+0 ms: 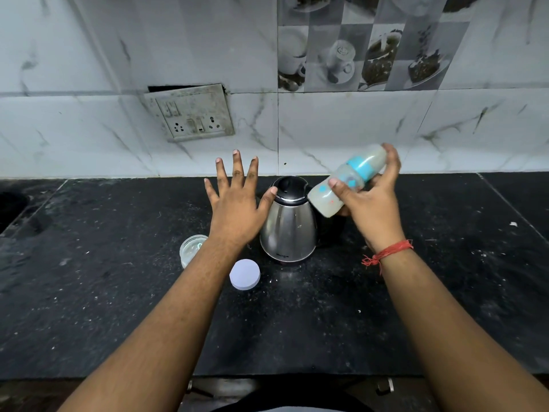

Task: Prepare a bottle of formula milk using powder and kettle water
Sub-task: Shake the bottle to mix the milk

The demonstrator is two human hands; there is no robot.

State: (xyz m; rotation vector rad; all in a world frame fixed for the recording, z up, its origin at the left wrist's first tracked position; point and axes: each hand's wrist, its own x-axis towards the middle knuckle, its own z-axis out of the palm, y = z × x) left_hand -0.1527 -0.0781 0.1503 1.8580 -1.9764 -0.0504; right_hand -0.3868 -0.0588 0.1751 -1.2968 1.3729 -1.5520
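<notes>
Your right hand [371, 200] has the baby bottle [346, 181] in its grip, fingers and thumb curled round the body, and it's up off the counter [416, 307], tipped well over w/ the capped teat end pointing up and away toward the wall and the base down toward you. Blue collar is on and the contents look cloudy white, so prob. powder + water are already in and you're holding it slanted to shake or mix; blur on the bottle fits that, tho I can't tell for sure. Just left of and below that grip sits the steel kettle [288, 227], lid shut, upright on the counter, parked close so the pour was a short reach. Your left hand [236, 200] is further left again, holding nothing, fingers spread wide and straight, thumb touching or just beside the kettle's lid rim; looks like it's staying clear or steadying, can't say which. Below the left wrist is the small open powder jar [193, 248], partly hidden by your forearm, and its white lid [244, 274] lies flat on the counter just beside it, nearer you. Jar is open, so capping it is likely left to do. Wall socket plate [190, 113] is up behind, well apart from both hands.
</notes>
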